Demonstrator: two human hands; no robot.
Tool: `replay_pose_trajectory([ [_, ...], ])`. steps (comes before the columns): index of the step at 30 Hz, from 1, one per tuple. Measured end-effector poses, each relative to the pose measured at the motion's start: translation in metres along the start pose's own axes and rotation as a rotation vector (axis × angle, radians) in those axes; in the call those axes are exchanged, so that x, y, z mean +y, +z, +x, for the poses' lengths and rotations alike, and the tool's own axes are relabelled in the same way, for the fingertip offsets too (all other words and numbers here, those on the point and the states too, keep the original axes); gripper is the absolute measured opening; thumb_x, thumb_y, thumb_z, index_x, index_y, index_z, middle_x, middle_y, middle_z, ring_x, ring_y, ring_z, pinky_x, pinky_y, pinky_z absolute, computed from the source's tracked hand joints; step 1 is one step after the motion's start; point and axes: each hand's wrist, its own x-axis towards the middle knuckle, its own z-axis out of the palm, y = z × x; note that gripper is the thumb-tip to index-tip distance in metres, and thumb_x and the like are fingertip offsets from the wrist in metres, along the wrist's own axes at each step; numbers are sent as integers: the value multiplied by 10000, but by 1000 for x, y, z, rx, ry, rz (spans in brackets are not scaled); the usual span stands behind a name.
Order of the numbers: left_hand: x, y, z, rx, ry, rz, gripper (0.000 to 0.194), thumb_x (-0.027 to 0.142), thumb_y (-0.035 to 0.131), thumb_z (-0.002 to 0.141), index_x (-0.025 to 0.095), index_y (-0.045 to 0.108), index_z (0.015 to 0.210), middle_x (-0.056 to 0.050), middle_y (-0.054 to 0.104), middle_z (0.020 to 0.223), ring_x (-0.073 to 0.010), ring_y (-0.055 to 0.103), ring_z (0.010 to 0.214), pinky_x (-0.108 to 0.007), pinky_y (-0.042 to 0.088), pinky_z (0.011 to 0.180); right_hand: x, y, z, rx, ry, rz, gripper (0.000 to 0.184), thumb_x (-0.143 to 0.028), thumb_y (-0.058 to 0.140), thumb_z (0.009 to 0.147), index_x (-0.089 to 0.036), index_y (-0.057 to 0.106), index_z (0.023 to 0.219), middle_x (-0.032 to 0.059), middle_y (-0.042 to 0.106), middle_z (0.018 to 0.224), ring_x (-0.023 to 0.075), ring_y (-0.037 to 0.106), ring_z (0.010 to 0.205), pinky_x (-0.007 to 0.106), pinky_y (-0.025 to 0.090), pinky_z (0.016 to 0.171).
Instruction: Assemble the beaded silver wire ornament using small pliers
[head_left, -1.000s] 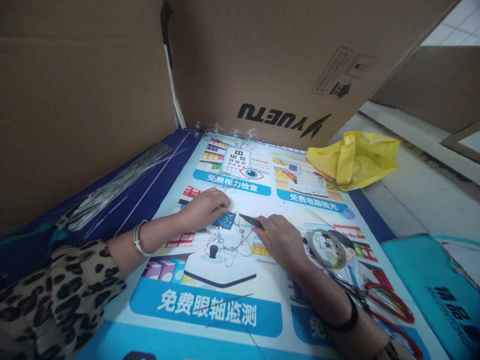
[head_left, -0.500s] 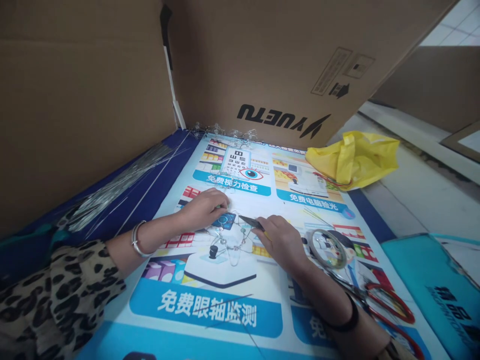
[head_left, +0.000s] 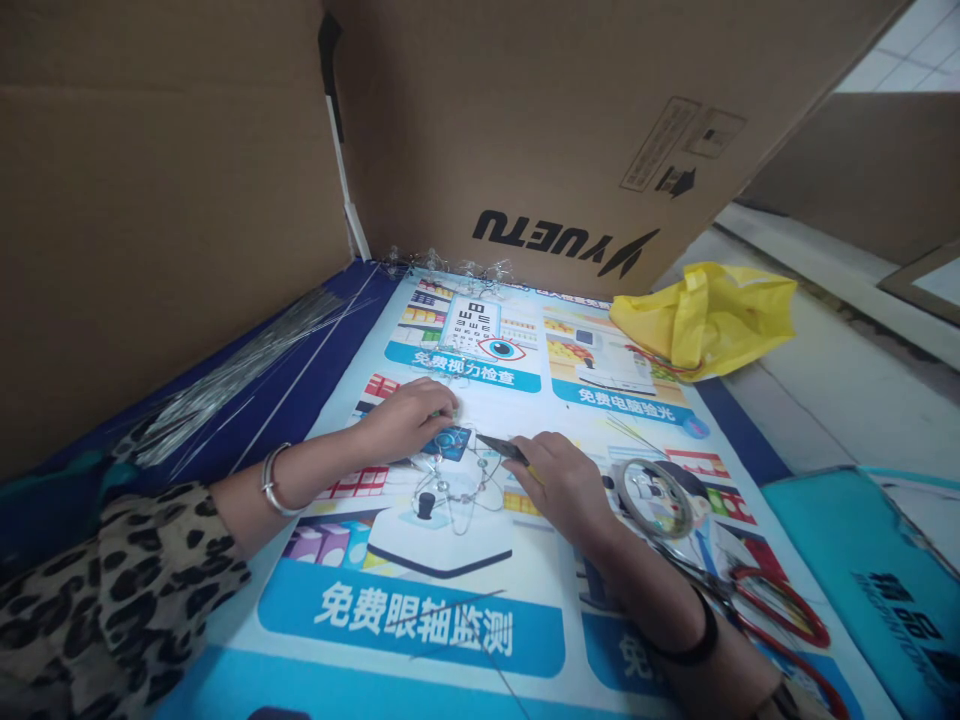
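My left hand (head_left: 415,417) pinches the upper edge of a thin wire ornament with small clear beads (head_left: 463,497), which hangs loosely over the printed poster. Closed around a pair of pliers (head_left: 504,448) is my right hand (head_left: 562,482); the dark pointed jaws reach left to the wire near my left fingertips. Whether the jaws grip the wire is too fine to tell. Loose wire pieces (head_left: 480,625) lie on the poster nearer to me.
A roll of clear tape (head_left: 656,500) and red-handled scissors (head_left: 780,605) lie by my right forearm. A yellow bag (head_left: 705,320) sits behind. Straight wires (head_left: 232,375) are bundled at left. More wire ornaments (head_left: 450,270) stand against the cardboard (head_left: 540,120). A teal folder (head_left: 840,560) is at right.
The beaded wire ornament has shifted slightly to the left and turned a little. Both hands stay nearly in place, with the pliers still beside the wire.
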Motion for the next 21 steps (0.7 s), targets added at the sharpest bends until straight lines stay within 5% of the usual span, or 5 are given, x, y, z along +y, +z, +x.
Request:
replay_pose_trajectory([
  [21, 3, -2, 0, 2, 19, -4, 110, 174, 464, 848, 172, 524, 757, -54, 611, 947, -188, 531, 925, -354, 408, 850, 0, -1, 0, -45, -2, -15, 279, -400, 452, 873, -188, 600, 977, 59, 608, 814, 168, 532, 795, 261, 383, 696],
])
